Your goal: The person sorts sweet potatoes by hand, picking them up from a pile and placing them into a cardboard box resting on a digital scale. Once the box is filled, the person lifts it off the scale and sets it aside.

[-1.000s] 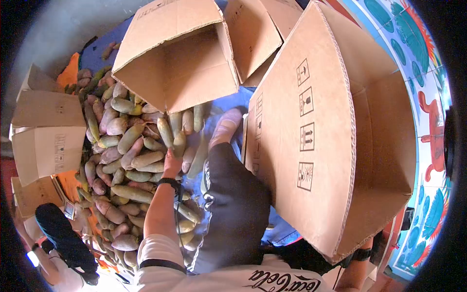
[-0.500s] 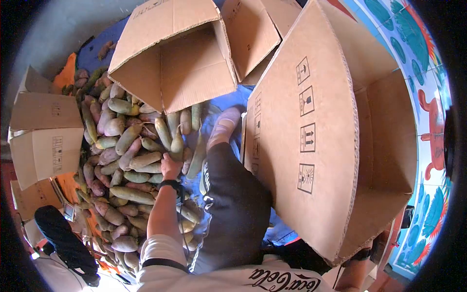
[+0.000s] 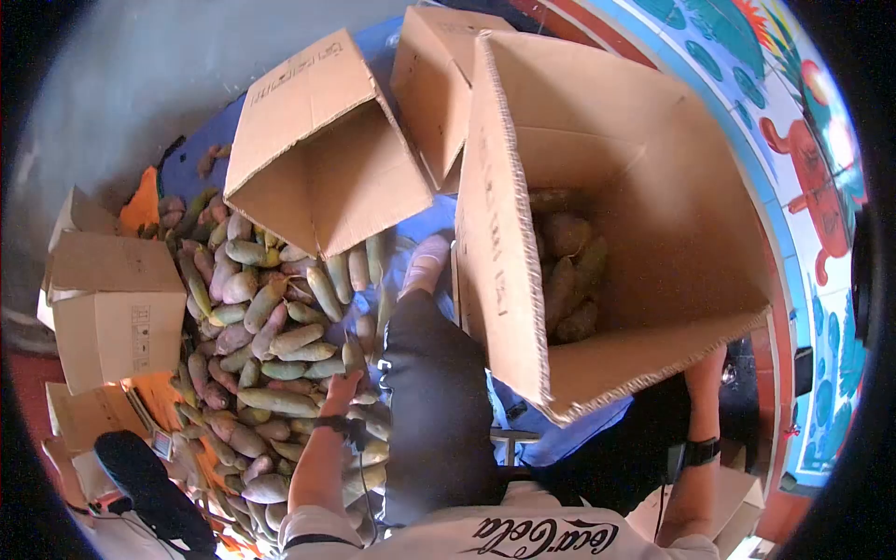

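Note:
My left hand (image 3: 342, 387) is closed around the lower end of a green radish (image 3: 353, 355), which points up and away from me at the right edge of a large pile of green and purplish radishes (image 3: 280, 399). My right hand (image 3: 707, 369) is at the near right wall of a big open cardboard box (image 3: 644, 359); the box hides its fingers. Several radishes (image 3: 571, 280) lie at the bottom left inside that box.
Another open cardboard box (image 3: 327, 177) lies tipped over the pile's far end, with a further box (image 3: 434, 103) behind it. A smaller carton (image 3: 117, 308) stands at the left. Blue sheeting (image 3: 420, 219) covers the floor. A painted wall (image 3: 812, 280) borders the right side.
My left hand has drawn the radish nearer to me. The big box has tilted, so its inside and the radishes there now show. My right forearm has come into sight.

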A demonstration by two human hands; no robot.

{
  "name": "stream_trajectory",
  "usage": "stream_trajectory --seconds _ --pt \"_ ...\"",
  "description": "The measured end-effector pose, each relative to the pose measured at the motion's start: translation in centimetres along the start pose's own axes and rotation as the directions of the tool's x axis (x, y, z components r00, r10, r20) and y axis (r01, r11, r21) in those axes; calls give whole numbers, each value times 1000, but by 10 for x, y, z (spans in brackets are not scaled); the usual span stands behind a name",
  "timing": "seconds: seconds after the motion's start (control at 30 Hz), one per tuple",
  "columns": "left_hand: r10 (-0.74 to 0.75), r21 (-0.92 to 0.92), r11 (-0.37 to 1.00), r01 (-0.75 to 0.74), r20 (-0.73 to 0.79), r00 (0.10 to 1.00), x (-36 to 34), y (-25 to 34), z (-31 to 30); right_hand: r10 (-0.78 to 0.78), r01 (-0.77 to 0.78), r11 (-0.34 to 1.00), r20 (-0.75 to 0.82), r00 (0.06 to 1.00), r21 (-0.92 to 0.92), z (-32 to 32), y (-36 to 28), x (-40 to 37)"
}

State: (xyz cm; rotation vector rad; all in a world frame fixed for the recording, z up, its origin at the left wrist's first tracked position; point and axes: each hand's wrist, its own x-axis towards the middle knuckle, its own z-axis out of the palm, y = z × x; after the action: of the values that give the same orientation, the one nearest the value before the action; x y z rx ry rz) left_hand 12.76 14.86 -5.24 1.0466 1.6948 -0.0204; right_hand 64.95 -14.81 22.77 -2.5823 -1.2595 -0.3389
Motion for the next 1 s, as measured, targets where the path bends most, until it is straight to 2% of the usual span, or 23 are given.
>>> stream_trajectory --seconds 0.03,0.07,0.1,0.13,0.17,0.23,0.27,0.3,0.33,0.37,0.4,0.5,0.57,0.6,0.63,0.7,0.77,0.8,0.83,0.9,0.93,1.0 --pt "-53 -159 985 64 74 996 -28 19 -5 123 -130 983 62 990 130 -4 -11 6" --pt "-37 -149 988 47 69 997 -24 8 -10 101 -102 982 14 995 157 -5 -16 7" --pt "35 -269 963 14 174 984 -15 -15 -17 117 -116 980 1 993 164 -7 -22 9" --pt "117 -385 923 -4 271 956 -19 -14 -23 196 -204 963 58 979 175 -9 -28 10" --pt "133 -373 927 -23 271 954 -21 -10 -25 274 -291 939 113 955 181 -11 -29 12" --pt "93 -424 906 -14 168 981 -59 19 -32 244 -261 950 110 963 174 -8 -28 11" --pt "107 -404 914 -29 172 979 -75 33 -38 197 -198 965 23 980 172 -11 -37 12" --pt "166 -356 925 -134 60 984 -90 47 -44 147 -135 978 -64 987 161 -15 -45 13" --pt "232 -300 924 -236 -48 972 -106 63 -48 139 -126 978 -71 988 168 -16 -45 12" --pt "300 -236 914 -330 -152 942 -126 79 -51 129 -114 978 -76 989 174 -14 -43 11" --pt "412 -474 774 -420 -127 902 -157 100 -51 126 -112 975 -64 990 190 -12 -39 9" --pt "495 -462 668 -584 -311 812 -209 147 -60 151 -136 973 -67 986 184 -7 -37 7" --pt "654 -530 533 -659 -237 719 -244 175 -67 165 -149 969 -65 984 197 -9 -38 6" --pt "656 -514 493 -702 -311 688 -274 194 -61 165 -150 967 -56 985 207 -10 -39 6" --pt "676 -556 460 -692 -286 679 -281 204 -62 174 -159 965 -59 983 210 -9 -39 6" --pt "714 -514 446 -732 -289 638 -306 228 -60 159 -137 965 -80 984 224 -9 -39 5" --pt "805 -449 464 -763 -146 575 -341 257 -53 187 -178 958 -21 982 224 -12 -39 6" --pt "818 -447 376 -812 -253 518 -351 268 -38 205 -208 952 38 978 223 -13 -39 6" --pt "817 -446 383 -809 -246 522 -356 280 -31 210 -215 951 44 977 222 -12 -38 7" --pt "972 -390 176 -904 -77 223 -360 300 -19 196 -197 955 28 980 219 -11 -37 6" --pt "970 -390 191 -901 -65 234 -360 303 -12 204 -209 954 42 978 216 -12 -37 6" --pt "980 -278 149 -949 -89 180 -359 303 0 202 -203 946 31 979 251 -16 -39 6"
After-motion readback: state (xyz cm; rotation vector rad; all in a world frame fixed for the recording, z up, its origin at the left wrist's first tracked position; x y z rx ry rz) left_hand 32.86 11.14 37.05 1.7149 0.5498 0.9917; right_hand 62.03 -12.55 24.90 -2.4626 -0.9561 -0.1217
